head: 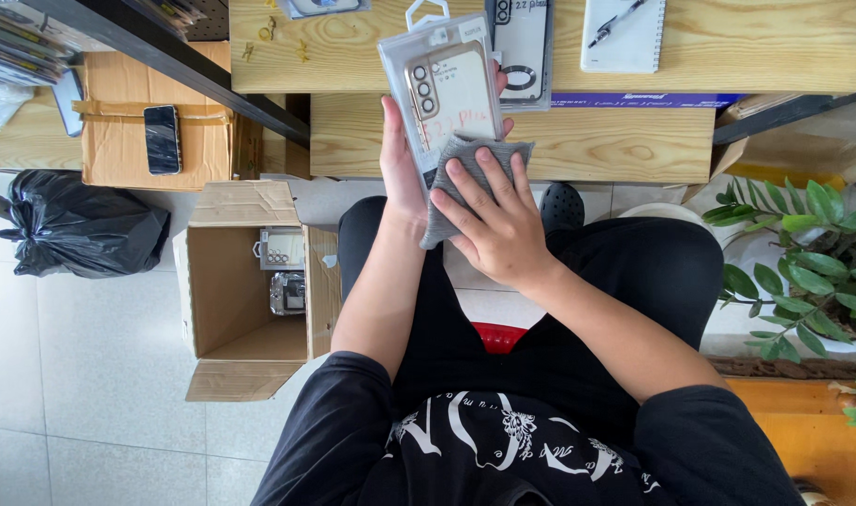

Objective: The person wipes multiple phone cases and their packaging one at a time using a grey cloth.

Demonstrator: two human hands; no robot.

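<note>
Black short-sleeved shirt point(503, 450), white print; black trousers point(634, 272); black shoe point(562, 204).

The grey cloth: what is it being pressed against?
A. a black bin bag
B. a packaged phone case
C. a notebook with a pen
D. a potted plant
B: the right hand presses the grey cloth onto the lower part of the packaged phone case, which the left hand holds up from behind.

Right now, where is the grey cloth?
In the head view, the grey cloth sits centre frame under the right hand, pressed against the lower part of the clear phone-case package held by the left hand, before the wooden shelf.
</note>
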